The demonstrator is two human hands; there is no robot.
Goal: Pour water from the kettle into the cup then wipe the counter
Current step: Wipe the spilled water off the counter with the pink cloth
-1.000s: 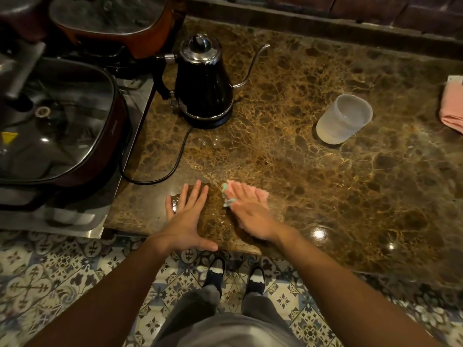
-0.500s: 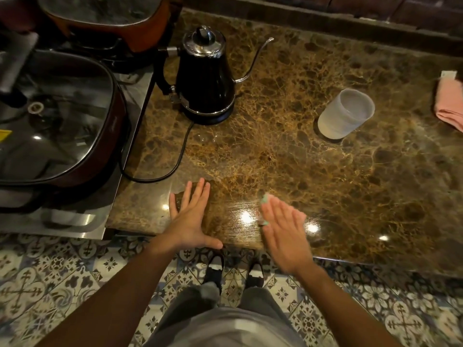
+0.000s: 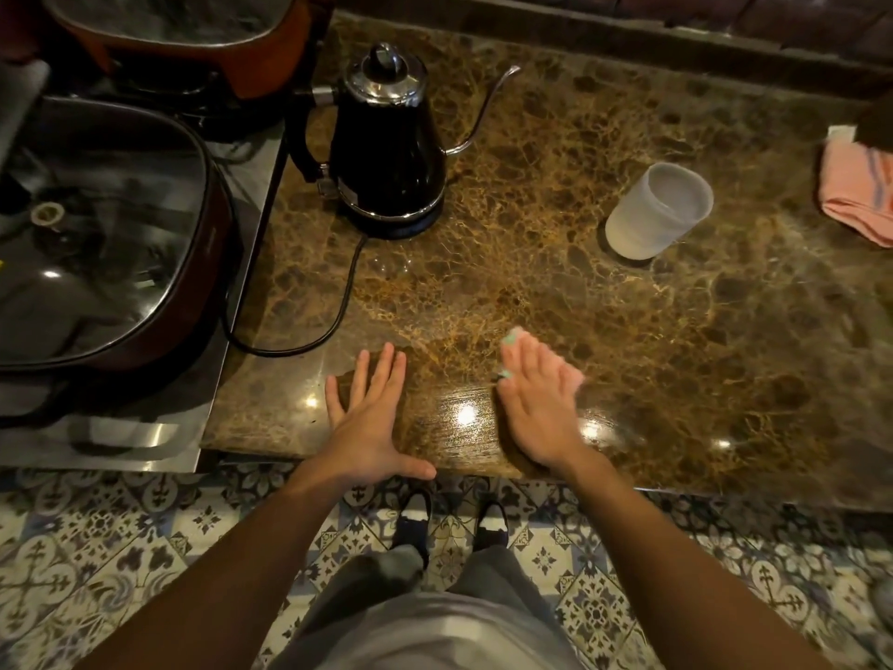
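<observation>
A black gooseneck kettle (image 3: 386, 152) stands on its base at the back left of the brown marble counter (image 3: 676, 360). A frosted white cup (image 3: 657, 210) stands upright to its right. My right hand (image 3: 539, 403) presses flat on a small pink cloth (image 3: 570, 372) near the front edge; only the cloth's edges show past the fingers. A wet streaked patch shines just left of that hand. My left hand (image 3: 367, 418) lies flat on the counter with fingers spread, holding nothing.
The kettle's black cord (image 3: 338, 311) loops across the counter toward the left. A large dark-red electric pan with a glass lid (image 3: 101, 234) sits at the left, another behind it. A second pink cloth (image 3: 857, 191) lies at the far right edge. Patterned floor tiles lie below.
My right hand with the cloth swept from the middle toward the front edge and rightward, then pushed forward again. A wet shiny streak appeared behind it. The left hand stayed put.
</observation>
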